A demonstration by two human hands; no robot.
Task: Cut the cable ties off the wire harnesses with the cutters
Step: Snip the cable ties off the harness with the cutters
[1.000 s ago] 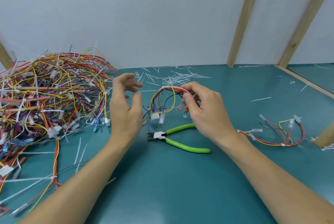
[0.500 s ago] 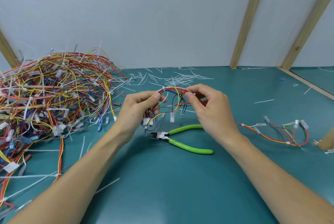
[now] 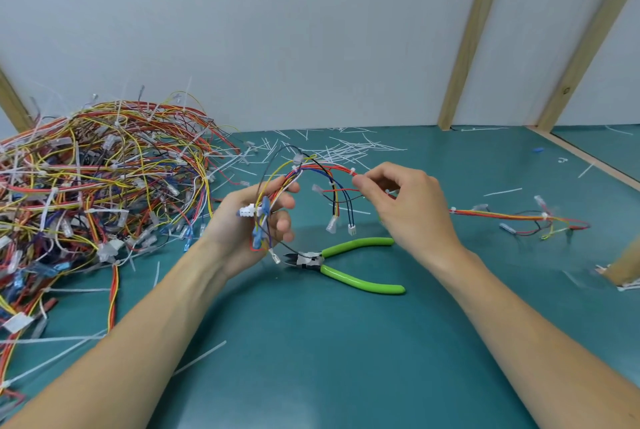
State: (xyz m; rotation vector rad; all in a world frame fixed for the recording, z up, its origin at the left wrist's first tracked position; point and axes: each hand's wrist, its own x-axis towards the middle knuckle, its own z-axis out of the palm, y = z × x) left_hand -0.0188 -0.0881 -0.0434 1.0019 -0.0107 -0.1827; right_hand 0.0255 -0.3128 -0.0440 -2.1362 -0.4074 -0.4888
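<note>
A wire harness of red, yellow, blue and black wires arches between both hands above the table. My left hand grips its left end, where white and blue connectors hang. My right hand pinches the red wires at the right end, beside a white cable tie. The green-handled cutters lie on the teal table just below the hands, jaws pointing left, untouched.
A large tangled pile of harnesses fills the left side. Cut white tie pieces are scattered at the back. Another harness lies on the right. Wooden struts lean against the wall; a wooden edge borders the right.
My left hand has closed on the harness's left end and turned palm up. The harness has risen and spread wider between the hands. The cutters have not moved.
</note>
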